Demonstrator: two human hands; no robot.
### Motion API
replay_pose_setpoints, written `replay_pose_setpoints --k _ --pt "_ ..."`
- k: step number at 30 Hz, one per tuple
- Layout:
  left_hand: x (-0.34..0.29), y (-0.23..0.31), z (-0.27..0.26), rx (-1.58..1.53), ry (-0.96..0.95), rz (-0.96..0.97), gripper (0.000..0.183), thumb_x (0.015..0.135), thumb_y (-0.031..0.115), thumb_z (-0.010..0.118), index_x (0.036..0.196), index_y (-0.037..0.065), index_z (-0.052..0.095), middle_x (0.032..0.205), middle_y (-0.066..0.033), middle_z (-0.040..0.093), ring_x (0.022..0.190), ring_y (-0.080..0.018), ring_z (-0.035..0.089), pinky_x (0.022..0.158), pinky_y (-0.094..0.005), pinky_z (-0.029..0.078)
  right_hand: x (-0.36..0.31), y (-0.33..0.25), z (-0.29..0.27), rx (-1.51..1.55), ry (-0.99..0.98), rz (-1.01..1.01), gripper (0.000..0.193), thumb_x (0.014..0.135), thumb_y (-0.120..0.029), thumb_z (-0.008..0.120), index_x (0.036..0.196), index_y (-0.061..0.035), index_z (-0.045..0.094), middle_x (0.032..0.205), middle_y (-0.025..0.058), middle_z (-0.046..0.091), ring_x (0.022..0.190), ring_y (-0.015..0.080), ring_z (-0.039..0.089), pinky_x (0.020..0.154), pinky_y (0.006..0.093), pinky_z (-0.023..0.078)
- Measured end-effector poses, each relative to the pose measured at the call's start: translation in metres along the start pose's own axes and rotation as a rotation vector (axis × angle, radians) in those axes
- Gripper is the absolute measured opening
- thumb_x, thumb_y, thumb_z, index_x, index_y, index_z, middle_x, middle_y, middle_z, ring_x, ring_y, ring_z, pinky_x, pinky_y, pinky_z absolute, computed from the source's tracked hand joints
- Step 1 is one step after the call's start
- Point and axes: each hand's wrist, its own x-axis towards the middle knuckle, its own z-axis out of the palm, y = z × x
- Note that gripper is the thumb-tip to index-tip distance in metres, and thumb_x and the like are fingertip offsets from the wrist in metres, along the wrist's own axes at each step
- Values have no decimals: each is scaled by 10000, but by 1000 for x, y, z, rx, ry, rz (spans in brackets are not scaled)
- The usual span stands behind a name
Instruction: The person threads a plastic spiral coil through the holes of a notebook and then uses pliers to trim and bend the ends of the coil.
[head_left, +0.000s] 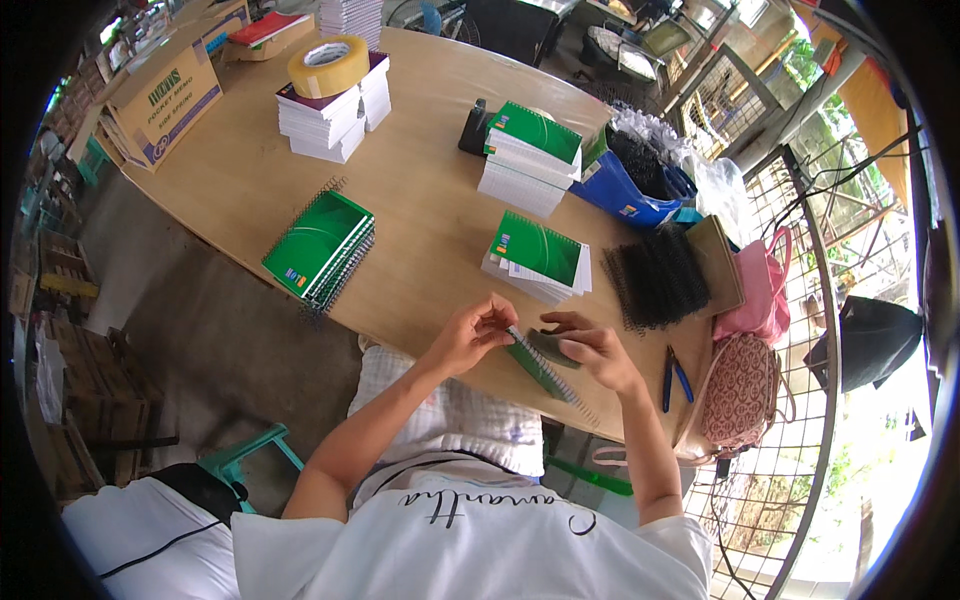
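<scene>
Wooden desk [420, 190] bore notebook stacks; at its near edge both hands, left [470, 335] and right [600, 355], pinched a green notebook [535, 362], seemingly threading its wire spiral.

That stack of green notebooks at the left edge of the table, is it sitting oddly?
Yes, a little. The stack of green spiral notebooks lies skewed to the table edge, and its lower corner pokes out past the rim, so it looks liable to slip. The other stacks sit fully on the tabletop.

Both bare forearms reach forward from the lower edge, elbows bent, the left hand [472, 332] pinching with curled fingertips and the right hand [598, 350] close beside it, fingers bent inward.
</scene>
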Motion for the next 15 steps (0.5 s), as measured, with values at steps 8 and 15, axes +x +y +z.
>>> replay_pose_setpoints --k 8,15 --pt "2 -1 7 -137 -2 -80 431 801 -140 669 1116 78 473 967 -10 555 939 -95 576 841 -257 515 -1 11 -1 87 56 1 315 880 -152 602 1004 127 680 1276 206 583 1099 282 584 930 359 452" --pt "-1 0 7 -203 28 -32 556 828 -109 665 1290 100 436 1006 -47 596 910 -82 571 778 -234 505 -27 20 -6 -431 292 -209 355 852 -298 677 1073 -23 717 1238 231 566 1154 355 548 967 456 421"
